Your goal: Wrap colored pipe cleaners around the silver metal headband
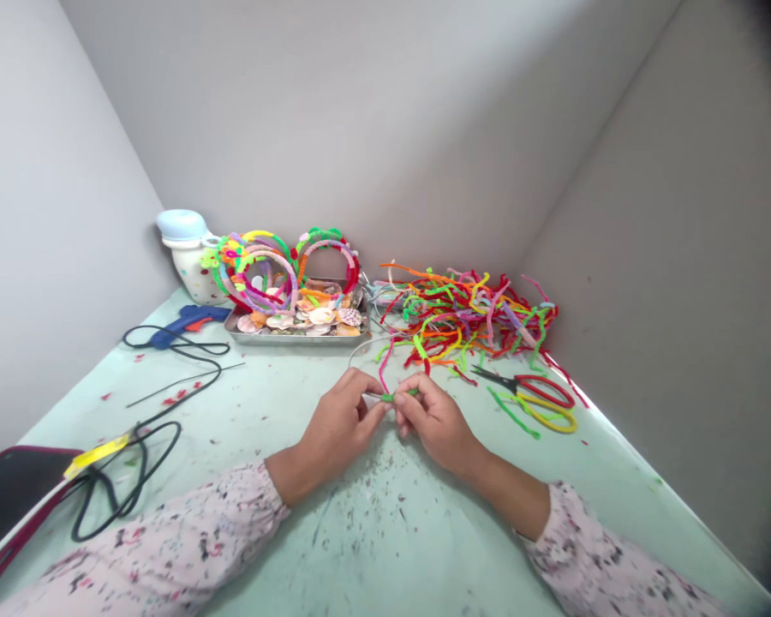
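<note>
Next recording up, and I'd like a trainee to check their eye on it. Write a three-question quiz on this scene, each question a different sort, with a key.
1. Multiple choice: What colour is the fuzzy strand held between the left hand and the right hand?
a) orange
b) green
c) purple

2. True or false: The blue glue gun lies to the left of the metal tray.

3. Short answer: Which cutting tool lies on the table to the right of the right hand, and what colours are its handles?

Key:
1. b
2. True
3. The scissors; one handle is red, the other yellow.
</note>
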`<state>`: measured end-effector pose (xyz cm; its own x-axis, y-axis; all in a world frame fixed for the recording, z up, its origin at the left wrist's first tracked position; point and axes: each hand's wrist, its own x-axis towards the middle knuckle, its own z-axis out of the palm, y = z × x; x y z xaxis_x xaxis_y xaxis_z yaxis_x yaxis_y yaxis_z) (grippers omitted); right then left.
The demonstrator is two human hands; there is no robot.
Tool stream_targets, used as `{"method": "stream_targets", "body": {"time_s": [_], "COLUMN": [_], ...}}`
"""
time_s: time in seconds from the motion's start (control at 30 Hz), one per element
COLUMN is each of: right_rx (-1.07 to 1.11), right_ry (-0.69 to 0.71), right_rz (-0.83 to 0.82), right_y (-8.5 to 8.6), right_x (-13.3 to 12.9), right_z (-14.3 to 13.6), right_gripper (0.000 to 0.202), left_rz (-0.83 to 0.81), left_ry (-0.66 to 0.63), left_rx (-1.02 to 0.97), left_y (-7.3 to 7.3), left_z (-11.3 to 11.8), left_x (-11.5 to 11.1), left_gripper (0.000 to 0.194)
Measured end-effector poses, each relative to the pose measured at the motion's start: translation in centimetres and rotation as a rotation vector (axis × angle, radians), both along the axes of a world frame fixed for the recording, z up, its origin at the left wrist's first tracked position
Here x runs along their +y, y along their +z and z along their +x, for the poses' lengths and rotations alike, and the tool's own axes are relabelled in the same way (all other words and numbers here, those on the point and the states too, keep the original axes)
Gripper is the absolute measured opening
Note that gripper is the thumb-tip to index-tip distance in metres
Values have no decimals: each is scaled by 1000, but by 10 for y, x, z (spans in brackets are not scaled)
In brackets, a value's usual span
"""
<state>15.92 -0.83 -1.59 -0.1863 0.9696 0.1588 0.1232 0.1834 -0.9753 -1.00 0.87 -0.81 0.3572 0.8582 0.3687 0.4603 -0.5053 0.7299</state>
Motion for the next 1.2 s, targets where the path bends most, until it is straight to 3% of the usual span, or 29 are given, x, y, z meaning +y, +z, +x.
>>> {"method": "stream_targets", "body": {"time_s": [0.4,0.83,1.2], "right_rx": [-274,-286,-197], "right_ry": [-37,-47,-38], "right_rz": [171,160,114], "right_y": [7,7,5], "right_x": [-4,-4,-3], "right_z": [2,2,1], "right_gripper": [13,13,14], "left_rz": [-121,-428,-560], "left_ry": [-103,-135,-114], "left_rx": [-31,-305,-367], "left_y": [4,3,1], "left_z": [-1,1,2], "left_x": [2,5,6], "left_gripper": [9,18,12]}}
